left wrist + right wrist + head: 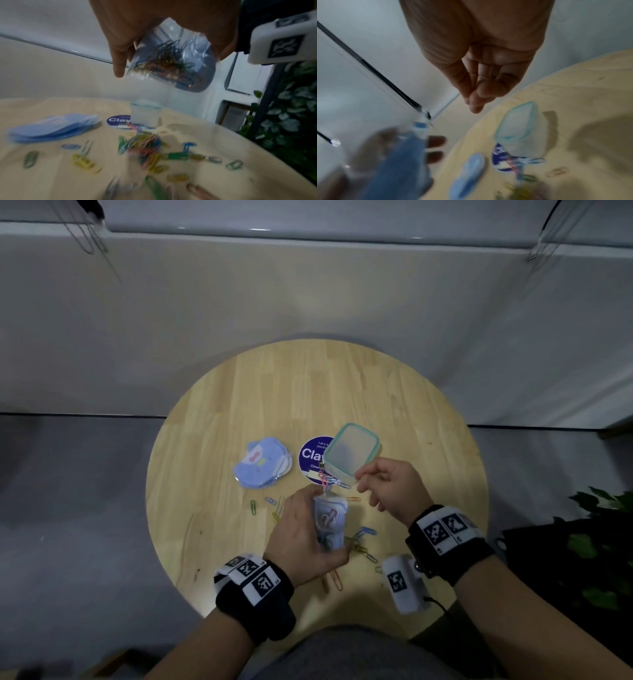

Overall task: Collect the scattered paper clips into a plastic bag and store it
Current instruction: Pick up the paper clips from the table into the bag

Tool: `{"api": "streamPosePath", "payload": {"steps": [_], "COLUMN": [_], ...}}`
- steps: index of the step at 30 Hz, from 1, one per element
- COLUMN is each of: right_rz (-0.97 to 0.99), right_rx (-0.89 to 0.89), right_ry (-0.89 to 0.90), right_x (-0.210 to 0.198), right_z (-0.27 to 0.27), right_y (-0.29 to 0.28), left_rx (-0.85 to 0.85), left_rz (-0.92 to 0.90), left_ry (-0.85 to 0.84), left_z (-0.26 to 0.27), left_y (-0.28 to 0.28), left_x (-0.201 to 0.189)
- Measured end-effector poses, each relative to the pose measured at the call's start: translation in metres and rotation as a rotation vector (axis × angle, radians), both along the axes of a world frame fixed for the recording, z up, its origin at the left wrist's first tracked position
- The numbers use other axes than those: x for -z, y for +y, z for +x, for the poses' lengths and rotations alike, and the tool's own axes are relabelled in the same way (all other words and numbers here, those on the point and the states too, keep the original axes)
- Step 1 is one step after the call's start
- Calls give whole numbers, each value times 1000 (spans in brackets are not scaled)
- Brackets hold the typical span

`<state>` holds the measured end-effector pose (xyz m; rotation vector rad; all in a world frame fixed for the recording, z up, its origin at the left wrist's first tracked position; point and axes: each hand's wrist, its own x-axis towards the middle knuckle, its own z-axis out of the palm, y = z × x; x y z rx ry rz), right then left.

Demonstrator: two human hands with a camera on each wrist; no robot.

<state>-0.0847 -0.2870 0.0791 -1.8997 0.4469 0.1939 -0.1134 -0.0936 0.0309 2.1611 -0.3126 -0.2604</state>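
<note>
L hand [301,529]: grip wrapped round plastic bag [329,522], held above surface [212,474], thumb on near side
Bag: clear w/ blue print, mouth up, clips bunched inside per L wrist view [169,63]; pink clip at its mouth in head view, motion blur so can't tell if in or out
R hand [390,487]: above surface just right of bag, beside box; fingers curled w/ thumb & index tips together, grip looks unfilled in R wrist view [481,83], blurry though
Loose paper clips [144,146]: many colours, scattered on surface under & around both hands, dense heap beneath bag
Box [351,453]: clear plastic, teal rim, sits partly on round purple sticker [311,455]
Blue bag stack [263,465]: flat on surface, left of sticker, apart from hands
</note>
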Motion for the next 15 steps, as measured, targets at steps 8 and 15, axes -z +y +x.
{"api": "streamPosePath", "payload": {"steps": [8,15], "right_rz": [-681,-716], "right_rx": [-695,-725], "right_ry": [442,325], "right_x": [92,115], "right_z": [-29,-43], "right_y": [-6,10], "left_rx": [-111,-104], "left_rz": [8,28], "left_ry": [116,77], "left_z": [-8,-9], "left_y": [28,38], "left_x": [17,12]}}
